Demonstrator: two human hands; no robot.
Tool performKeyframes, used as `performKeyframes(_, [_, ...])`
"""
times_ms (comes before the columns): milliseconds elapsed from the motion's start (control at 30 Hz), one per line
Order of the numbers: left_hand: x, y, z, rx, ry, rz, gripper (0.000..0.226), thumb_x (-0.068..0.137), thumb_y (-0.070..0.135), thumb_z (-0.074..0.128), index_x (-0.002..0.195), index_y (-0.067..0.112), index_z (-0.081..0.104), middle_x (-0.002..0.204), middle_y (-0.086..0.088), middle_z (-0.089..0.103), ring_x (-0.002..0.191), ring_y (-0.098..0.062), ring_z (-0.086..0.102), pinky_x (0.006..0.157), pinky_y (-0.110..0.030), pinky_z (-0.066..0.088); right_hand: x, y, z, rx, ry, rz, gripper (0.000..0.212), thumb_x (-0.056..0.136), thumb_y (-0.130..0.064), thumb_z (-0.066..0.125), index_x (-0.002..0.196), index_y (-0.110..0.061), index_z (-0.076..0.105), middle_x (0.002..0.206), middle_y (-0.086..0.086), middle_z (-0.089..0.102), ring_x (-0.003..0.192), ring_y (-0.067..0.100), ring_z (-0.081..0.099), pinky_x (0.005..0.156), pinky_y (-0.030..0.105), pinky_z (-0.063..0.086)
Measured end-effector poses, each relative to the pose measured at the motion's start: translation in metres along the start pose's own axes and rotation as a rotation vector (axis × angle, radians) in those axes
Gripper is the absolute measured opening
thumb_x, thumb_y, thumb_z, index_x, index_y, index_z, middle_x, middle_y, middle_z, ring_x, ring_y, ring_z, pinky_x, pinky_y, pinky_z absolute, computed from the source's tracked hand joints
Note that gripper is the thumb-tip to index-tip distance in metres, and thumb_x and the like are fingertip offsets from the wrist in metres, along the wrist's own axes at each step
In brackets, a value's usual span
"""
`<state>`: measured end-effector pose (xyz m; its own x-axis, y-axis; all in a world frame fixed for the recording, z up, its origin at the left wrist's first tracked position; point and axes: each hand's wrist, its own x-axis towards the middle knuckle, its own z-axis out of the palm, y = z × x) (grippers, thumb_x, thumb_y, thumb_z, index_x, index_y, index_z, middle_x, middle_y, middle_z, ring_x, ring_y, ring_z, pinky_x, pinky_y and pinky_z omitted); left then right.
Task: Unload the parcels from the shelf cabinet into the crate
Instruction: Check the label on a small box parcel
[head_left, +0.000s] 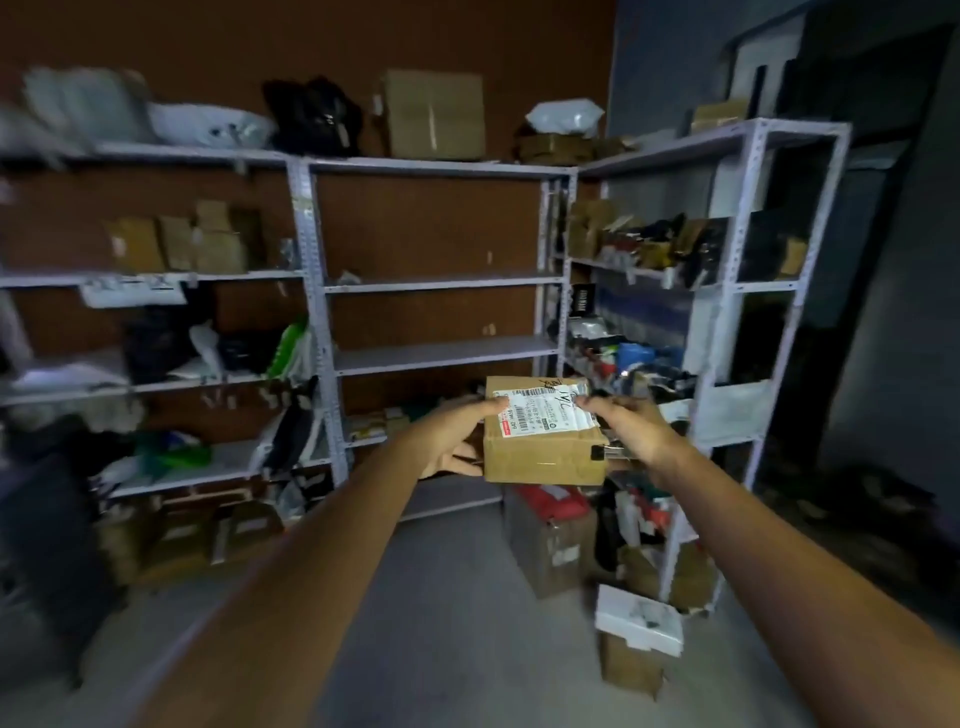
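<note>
**A:** In the head view, how does the parcel look?

**B:** The parcel (543, 447) is a small brown cardboard box. It is closed, and clear tape runs across its front face. On its top is a white shipping label (540, 410) with a barcode, small print and some black handwriting. There is a small dark patch at its right edge, but I cannot tell what it is.

**A:** And where is it?

**B:** It is in the air between the two hands, in front of the grey metal shelf cabinet (441, 283). It is about level with the lower shelves and above the grey floor (441, 597). It touches no shelf.

**A:** How do the fingers hold it?

**B:** The left hand (457, 439) grips the left side. Its thumb lies on the top at the label's edge, and its fingers (462, 462) are curled under the box. The right hand (631, 434) is at the top right corner, where its bent fingertips pinch the edge of the label.

**A:** What is near?

**B:** Just below the parcel, an open carton (550, 540) stands on the floor with something red inside. Nearer to the camera is a small box with a white lid (639, 618). A large brown box (434, 114) stands on top of the cabinet.
</note>
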<state>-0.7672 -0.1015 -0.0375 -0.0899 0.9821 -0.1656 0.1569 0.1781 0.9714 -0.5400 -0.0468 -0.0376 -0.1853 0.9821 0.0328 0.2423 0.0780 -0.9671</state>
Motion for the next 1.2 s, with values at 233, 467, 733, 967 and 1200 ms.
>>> performKeyframes(233, [-0.058,-0.06,-0.217,0.023,0.291,-0.06,0.044,0.091,0.04,0.067,0.129,0.018,0.06,0.12,-0.008,0.069,0.105,-0.026,0.066,0.081,-0.04,0.059,0.01,-0.04,0.237,-0.007,-0.222,-0.076,0.042,0.081,-0.053,0.074,0.106,-0.02,0.069,0.101,-0.001,0.068,0.096,0.018,0.061,0.095,0.034,0.046])
performKeyframes(467, [-0.136,-0.115,-0.39,-0.053,0.528,-0.128,0.037,0.091,0.036,0.07,0.123,0.019,0.063,0.11,-0.005,0.074,0.103,-0.026,0.069,0.094,-0.046,0.055,0.004,-0.085,0.437,-0.031,-0.484,-0.179,0.025,0.083,-0.04,0.077,0.096,-0.019,0.074,0.086,-0.009,0.069,0.085,0.009,0.063,0.063,0.022,0.042])
performKeyframes(733, [-0.214,-0.168,-0.538,-0.081,0.788,-0.191,0.031,0.094,0.035,0.065,0.122,0.023,0.061,0.085,0.008,0.076,0.084,-0.013,0.071,0.067,-0.033,0.06,0.0,-0.114,0.655,-0.064,-0.74,-0.208,0.022,0.082,-0.033,0.08,0.092,-0.014,0.076,0.095,0.004,0.075,0.093,0.02,0.069,0.089,0.037,0.053])
performKeyframes(967, [-0.25,-0.192,-0.658,-0.072,1.043,-0.266,0.019,0.092,0.032,0.069,0.108,0.023,0.069,0.087,0.001,0.078,0.077,-0.015,0.075,0.064,-0.032,0.06,-0.003,-0.153,0.822,-0.036,-0.928,-0.247,0.023,0.083,-0.03,0.079,0.097,-0.013,0.075,0.093,0.002,0.076,0.09,0.019,0.072,0.091,0.041,0.057])
performKeyframes(1200, [-0.306,-0.224,-0.762,-0.124,1.215,-0.29,0.031,0.09,0.032,0.071,0.116,0.015,0.064,0.096,-0.005,0.077,0.087,-0.02,0.075,0.07,-0.037,0.061,-0.039,-0.189,0.965,-0.017,-1.051,-0.278,0.012,0.083,-0.026,0.079,0.078,-0.016,0.074,0.078,-0.001,0.076,0.084,0.022,0.074,0.082,0.041,0.06])
